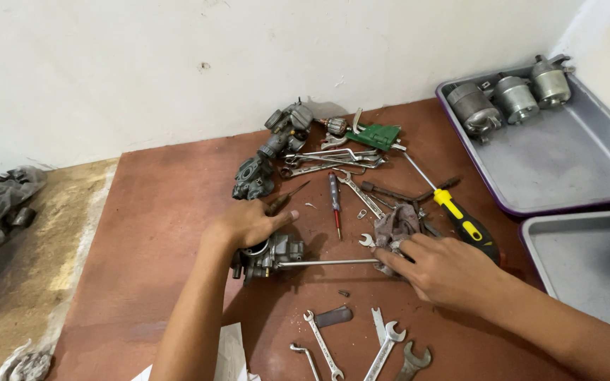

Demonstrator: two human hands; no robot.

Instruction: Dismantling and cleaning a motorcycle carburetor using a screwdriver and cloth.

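My left hand [250, 223] rests on top of a grey metal carburetor [271, 255] lying on the brown board, gripping it. My right hand [440, 269] is closed around the handle end of a long thin metal-shafted tool [330, 262], together with a grey rag [395, 227]. The tool's tip meets the carburetor's right side. A yellow and black screwdriver [460, 217] lies just behind my right hand.
Two more carburetor bodies [270, 152], a green tool [374, 135], a red screwdriver [335, 201] and several wrenches [333, 164] lie at the back. More wrenches [361, 346] lie in front. A metal tray [566, 159] with cylindrical parts [513, 99] stands right; another tray [587, 261] is nearer.
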